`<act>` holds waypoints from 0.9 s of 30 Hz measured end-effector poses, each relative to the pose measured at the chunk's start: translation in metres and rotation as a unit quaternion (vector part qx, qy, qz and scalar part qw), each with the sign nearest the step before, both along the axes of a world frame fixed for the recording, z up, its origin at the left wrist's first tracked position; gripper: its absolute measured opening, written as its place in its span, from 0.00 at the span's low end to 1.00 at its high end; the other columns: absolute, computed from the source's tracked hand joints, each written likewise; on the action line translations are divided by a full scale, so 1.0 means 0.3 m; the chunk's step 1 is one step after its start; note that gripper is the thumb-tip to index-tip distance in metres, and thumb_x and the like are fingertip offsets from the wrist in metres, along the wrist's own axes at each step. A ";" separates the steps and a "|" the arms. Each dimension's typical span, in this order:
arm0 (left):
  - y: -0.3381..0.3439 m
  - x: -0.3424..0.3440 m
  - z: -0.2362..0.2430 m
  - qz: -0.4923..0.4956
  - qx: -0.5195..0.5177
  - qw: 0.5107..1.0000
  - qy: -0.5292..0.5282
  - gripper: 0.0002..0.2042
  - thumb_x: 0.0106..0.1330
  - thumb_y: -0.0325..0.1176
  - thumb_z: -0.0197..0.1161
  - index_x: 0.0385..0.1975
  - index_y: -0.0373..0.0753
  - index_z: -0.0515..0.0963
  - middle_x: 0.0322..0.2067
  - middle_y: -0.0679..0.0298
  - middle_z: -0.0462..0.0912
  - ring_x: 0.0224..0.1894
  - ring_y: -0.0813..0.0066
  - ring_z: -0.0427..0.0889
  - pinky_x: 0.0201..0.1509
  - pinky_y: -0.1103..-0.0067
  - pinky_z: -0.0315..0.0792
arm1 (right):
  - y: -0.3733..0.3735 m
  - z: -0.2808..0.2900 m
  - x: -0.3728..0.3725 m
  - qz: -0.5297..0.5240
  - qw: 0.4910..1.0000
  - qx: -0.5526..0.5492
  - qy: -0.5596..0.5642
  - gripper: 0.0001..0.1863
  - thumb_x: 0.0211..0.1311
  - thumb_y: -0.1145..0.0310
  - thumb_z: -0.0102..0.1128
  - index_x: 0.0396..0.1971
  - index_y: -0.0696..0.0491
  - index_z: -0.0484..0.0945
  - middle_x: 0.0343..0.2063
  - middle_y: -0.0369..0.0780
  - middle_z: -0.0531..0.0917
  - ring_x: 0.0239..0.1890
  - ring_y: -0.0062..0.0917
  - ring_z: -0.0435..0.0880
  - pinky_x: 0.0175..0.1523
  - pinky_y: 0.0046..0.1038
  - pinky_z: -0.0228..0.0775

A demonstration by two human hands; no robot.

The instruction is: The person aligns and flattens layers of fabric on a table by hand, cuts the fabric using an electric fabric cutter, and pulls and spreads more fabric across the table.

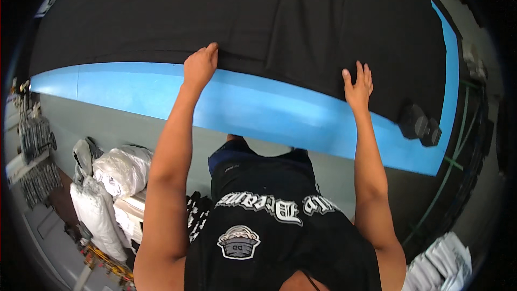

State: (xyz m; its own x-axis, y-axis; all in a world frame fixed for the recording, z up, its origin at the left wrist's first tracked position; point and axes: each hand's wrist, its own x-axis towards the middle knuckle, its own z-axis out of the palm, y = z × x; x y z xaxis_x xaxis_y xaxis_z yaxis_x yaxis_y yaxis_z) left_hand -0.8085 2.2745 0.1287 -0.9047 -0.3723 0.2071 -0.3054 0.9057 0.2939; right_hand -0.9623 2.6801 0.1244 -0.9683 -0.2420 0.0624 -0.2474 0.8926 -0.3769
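Note:
A wide sheet of black fabric (161, 16) lies over a blue-topped table (258, 108), with soft folds running away from me near its middle. At the cloth's near edge, my left hand (201, 66) is closed, its fingertips pinching the fabric. Farther right, my right hand (358, 86) rests on the cloth with its fingers stretched out and the thumb apart. Dark, blocky objects (419, 124) sit on the near right corner of the fabric; their kind is hard to make out.
The table's blue border shows along the near and right sides. Behind me on the left are white plastic-wrapped bundles (121, 170) and hanging wrapped items (36, 140). More white packages (441, 264) are stacked at the lower right, near a green metal frame (458, 151).

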 end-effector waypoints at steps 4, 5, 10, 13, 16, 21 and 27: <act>0.081 -0.056 0.025 0.123 0.664 0.712 0.191 0.06 0.69 0.33 0.54 0.39 0.39 0.69 0.29 0.64 0.75 0.28 0.73 0.81 0.31 0.75 0.78 | -0.048 -0.025 0.018 -0.052 0.996 0.072 -0.001 0.34 0.63 0.40 0.43 0.65 0.42 0.58 0.68 0.42 0.53 0.71 0.41 0.44 0.67 0.57 0.30; 0.101 -0.077 0.029 0.132 0.717 0.652 0.206 0.07 0.67 0.32 0.56 0.40 0.39 0.68 0.31 0.64 0.73 0.27 0.74 0.80 0.32 0.75 0.78 | -0.067 -0.028 0.013 -0.057 0.995 0.076 0.006 0.34 0.63 0.40 0.43 0.66 0.41 0.58 0.68 0.40 0.53 0.71 0.39 0.44 0.68 0.56 0.29; 0.057 -0.113 0.094 0.120 0.684 0.672 0.257 0.06 0.59 0.27 0.65 0.33 0.37 0.75 0.30 0.67 0.76 0.29 0.79 0.77 0.32 0.78 0.77 | -0.069 -0.034 -0.004 -0.070 0.991 0.111 0.001 0.34 0.64 0.37 0.37 0.66 0.37 0.56 0.69 0.38 0.52 0.71 0.38 0.43 0.67 0.59 0.28; -0.129 -0.051 0.244 0.154 0.632 0.693 0.311 0.05 0.57 0.27 0.66 0.30 0.41 0.77 0.28 0.69 0.78 0.25 0.81 0.75 0.28 0.82 0.74 | -0.052 -0.056 0.005 -0.070 0.989 0.130 0.012 0.34 0.64 0.37 0.37 0.66 0.36 0.56 0.69 0.38 0.52 0.71 0.38 0.43 0.67 0.59 0.28; -0.465 0.090 0.308 0.130 0.605 0.682 0.390 0.05 0.59 0.27 0.64 0.34 0.40 0.77 0.30 0.66 0.80 0.28 0.80 0.77 0.29 0.84 0.72 | -0.047 -0.064 0.002 -0.068 0.988 0.136 0.023 0.33 0.64 0.38 0.37 0.66 0.37 0.56 0.68 0.38 0.53 0.71 0.38 0.44 0.66 0.60 0.29; -0.815 0.330 0.202 0.185 0.549 0.718 0.386 0.03 0.61 0.27 0.63 0.32 0.39 0.75 0.29 0.66 0.80 0.31 0.78 0.77 0.34 0.82 0.71 | -0.045 -0.064 -0.005 -0.051 0.989 0.134 0.038 0.33 0.65 0.39 0.39 0.66 0.37 0.56 0.68 0.39 0.54 0.71 0.39 0.45 0.65 0.61 0.30; -0.776 0.343 0.002 0.239 0.549 0.735 0.318 0.06 0.62 0.31 0.63 0.36 0.40 0.74 0.31 0.66 0.78 0.33 0.76 0.77 0.33 0.77 0.75 | -0.029 -0.052 -0.020 -0.044 0.989 0.135 0.034 0.33 0.64 0.39 0.39 0.66 0.38 0.58 0.68 0.39 0.54 0.71 0.38 0.45 0.65 0.62 0.31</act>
